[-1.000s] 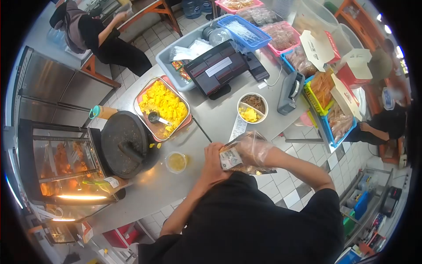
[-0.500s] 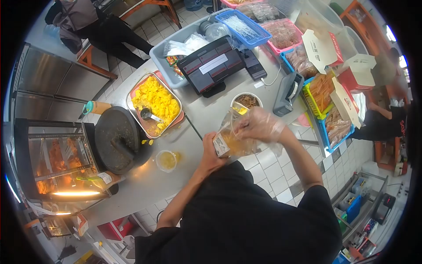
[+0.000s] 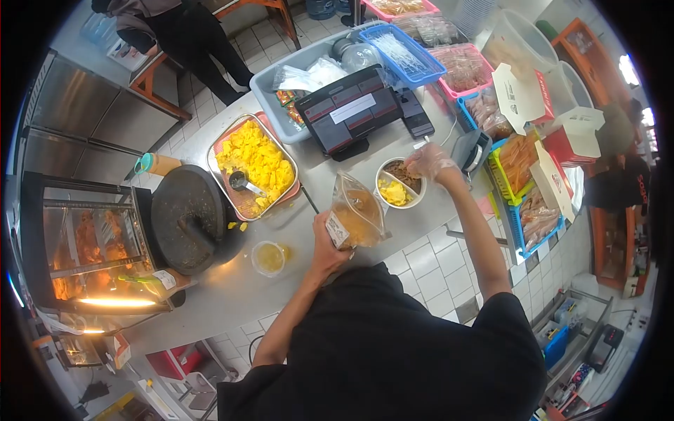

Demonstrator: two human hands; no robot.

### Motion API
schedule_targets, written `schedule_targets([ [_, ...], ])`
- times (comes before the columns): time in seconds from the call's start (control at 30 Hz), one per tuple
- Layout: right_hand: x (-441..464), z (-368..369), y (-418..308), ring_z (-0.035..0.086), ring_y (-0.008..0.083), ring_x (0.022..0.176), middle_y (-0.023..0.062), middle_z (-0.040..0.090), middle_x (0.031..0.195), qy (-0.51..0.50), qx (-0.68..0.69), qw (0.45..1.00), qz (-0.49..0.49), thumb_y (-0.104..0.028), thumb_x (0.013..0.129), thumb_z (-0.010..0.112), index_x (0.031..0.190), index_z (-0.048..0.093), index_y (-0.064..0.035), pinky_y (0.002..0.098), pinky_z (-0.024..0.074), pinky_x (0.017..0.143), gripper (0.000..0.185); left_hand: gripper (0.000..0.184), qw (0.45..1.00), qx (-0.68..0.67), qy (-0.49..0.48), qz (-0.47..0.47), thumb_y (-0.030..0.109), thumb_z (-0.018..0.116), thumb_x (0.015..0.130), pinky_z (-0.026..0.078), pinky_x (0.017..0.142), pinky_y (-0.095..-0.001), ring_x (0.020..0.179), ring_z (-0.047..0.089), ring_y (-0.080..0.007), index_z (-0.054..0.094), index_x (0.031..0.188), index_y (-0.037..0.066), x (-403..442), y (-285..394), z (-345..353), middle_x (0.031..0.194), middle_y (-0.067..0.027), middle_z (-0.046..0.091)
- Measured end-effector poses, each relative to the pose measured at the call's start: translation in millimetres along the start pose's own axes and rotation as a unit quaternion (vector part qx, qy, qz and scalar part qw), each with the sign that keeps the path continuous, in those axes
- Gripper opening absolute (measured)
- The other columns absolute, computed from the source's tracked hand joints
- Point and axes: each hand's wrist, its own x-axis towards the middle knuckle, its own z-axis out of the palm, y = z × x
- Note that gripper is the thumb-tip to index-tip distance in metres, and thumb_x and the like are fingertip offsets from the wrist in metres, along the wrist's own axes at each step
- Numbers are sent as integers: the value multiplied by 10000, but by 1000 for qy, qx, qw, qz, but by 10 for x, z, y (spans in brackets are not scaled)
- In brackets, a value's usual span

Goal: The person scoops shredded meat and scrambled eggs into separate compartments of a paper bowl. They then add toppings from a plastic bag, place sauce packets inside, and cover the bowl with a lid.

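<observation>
My left hand (image 3: 328, 247) is wrapped round the lower left side of a clear pouch (image 3: 359, 212) with a white label and orange-brown crumbly contents; its top is open. My right hand (image 3: 430, 163), in a clear plastic glove, is over the upper right rim of a round white bowl (image 3: 383, 198). Its fingers are bunched together, and whatever they hold is too small to make out. Inside the bowl, yellow egg (image 3: 394, 191) and dark shredded food (image 3: 401, 170) lie in separate compartments.
A tray of scrambled egg (image 3: 257, 165) with a scoop, a stone mortar (image 3: 186, 217) and a cup of pale liquid (image 3: 269, 259) stand at left. Behind are a tablet (image 3: 349, 112) and a grey bin (image 3: 263, 88). Baskets of packets (image 3: 540, 210) line the right. Two other people stand farther off.
My right hand has come out of the pouch and moved up and right to the bowl. My left hand still holds the pouch, now more upright. The person at upper left has shifted.
</observation>
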Motion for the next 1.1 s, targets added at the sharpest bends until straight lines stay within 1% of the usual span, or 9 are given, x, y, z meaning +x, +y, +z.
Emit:
schedule_targets([
  [0.1, 78, 59, 19, 696, 321, 870, 164, 718, 930, 19, -7, 1000, -11, -116, 767, 676, 917, 781, -144, 365, 553, 795, 184, 819, 1000, -8, 6, -13, 50, 797, 568, 360, 1011, -432, 1137, 444, -355, 403, 1285, 25, -17, -59, -24, 1193, -161, 450],
  [0.33, 96, 68, 21, 675, 374, 907, 224, 684, 954, 65, -46, 997, -7, -249, 835, 640, 932, 745, -90, 401, 542, 820, 214, 820, 999, -24, 15, -25, 52, 807, 576, 358, 1018, -429, 1142, 446, -352, 404, 1290, 26, -32, -96, -33, 1197, -159, 453],
  [0.43, -5, 41, 13, 713, 257, 794, 182, 719, 852, 61, -53, 996, 40, -125, 762, 706, 961, 767, -67, 349, 548, 732, 216, 822, 1000, -8, 10, -25, 54, 809, 578, 358, 1022, -427, 1145, 445, -352, 403, 1291, 24, -30, -48, -50, 1202, -158, 452],
  [0.53, 31, 103, 339, 678, 364, 926, 217, 688, 996, 48, -36, 997, 46, -249, 860, 641, 966, 753, -131, 415, 538, 824, 193, 816, 1000, -4, 5, -24, 56, 809, 584, 357, 1024, -425, 1147, 444, -352, 402, 1291, 23, -40, -61, -47, 1206, -159, 450],
  [0.6, 49, 110, 392, 678, 364, 928, 223, 686, 1002, 0, -301, 945, -126, -227, 894, 608, 978, 742, -98, 427, 535, 823, 204, 808, 999, -28, 7, -28, 55, 807, 591, 354, 1027, -418, 1151, 444, -343, 402, 1288, 23, -45, -81, -36, 1205, -155, 445],
  [0.7, -152, 35, 167, 674, 373, 927, 238, 676, 1005, 10, -172, 985, -24, -219, 917, 584, 989, 723, -60, 435, 531, 819, 224, 801, 999, -20, 8, -24, 54, 804, 596, 350, 1031, -413, 1154, 442, -333, 402, 1288, 24, -47, -70, -45, 1202, -147, 439],
  [0.93, -18, 153, 268, 667, 392, 930, 241, 679, 1001, 54, -55, 997, -9, -221, 895, 625, 985, 712, -32, 437, 529, 817, 227, 798, 999, -21, 6, -27, 47, 798, 596, 345, 1037, -410, 1152, 441, -328, 400, 1287, 22, -70, -100, -51, 1194, -143, 435],
  [1.0, -33, 152, 167, 686, 322, 857, 153, 722, 929, 86, -33, 996, -2, -152, 818, 642, 1061, 746, -109, 372, 528, 799, 268, 797, 999, -25, 6, -29, 44, 797, 595, 344, 1038, -408, 1153, 441, -331, 401, 1287, 23, -78, -106, -60, 1196, -144, 438],
  [1.1, -77, 96, -56, 685, 333, 882, 172, 713, 956, 46, -46, 997, -43, -168, 832, 650, 1044, 747, -123, 378, 528, 802, 237, 794, 999, -29, 13, -29, 43, 797, 597, 345, 1038, -410, 1155, 440, -333, 403, 1286, 24, -82, -99, -65, 1199, -147, 442],
])
